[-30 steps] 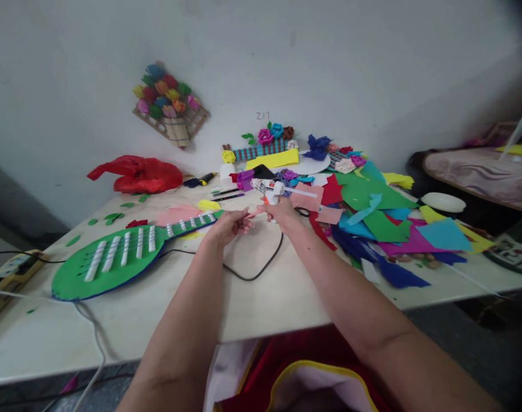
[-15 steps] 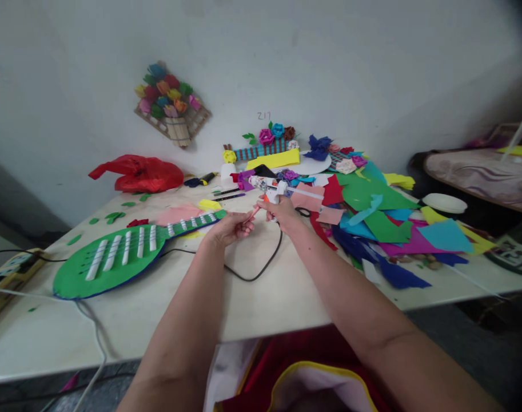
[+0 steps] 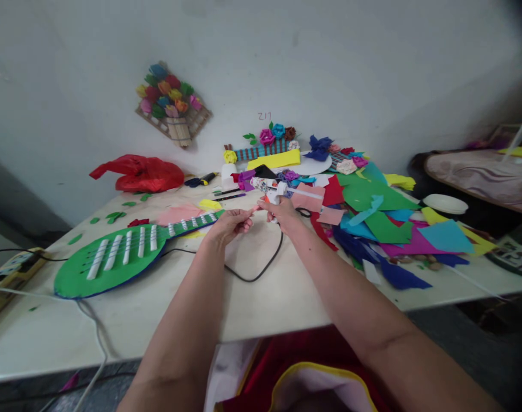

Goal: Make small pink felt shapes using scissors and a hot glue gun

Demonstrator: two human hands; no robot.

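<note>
My right hand (image 3: 285, 215) is closed around a white hot glue gun (image 3: 282, 187), its patterned nozzle end pointing left and a clear glue stick (image 3: 306, 193) jutting from the back. Between the two hands is a small pink paper piece (image 3: 256, 209). My left hand (image 3: 232, 224) pinches its left end, and the right fingertips sit close to or on its other end; exact contact is too small to tell. A black cord (image 3: 261, 276) loops over the table below the hands. Left of them lies a green guitar-shaped cutout (image 3: 119, 269) with white rolled strips across it.
Coloured paper sheets (image 3: 378, 191) are heaped on the right, with a white lid-like dish (image 3: 446, 203) behind. A red plastic bag (image 3: 147, 173), pens (image 3: 230, 197) and a paper-flower craft (image 3: 261, 150) line the back. A yellow power strip (image 3: 12, 274) sits at the left table edge.
The left fingers have shifted slightly toward the right hand, and less of the pink paper piece shows between them. The glue gun stays in the right hand, nearly still.
</note>
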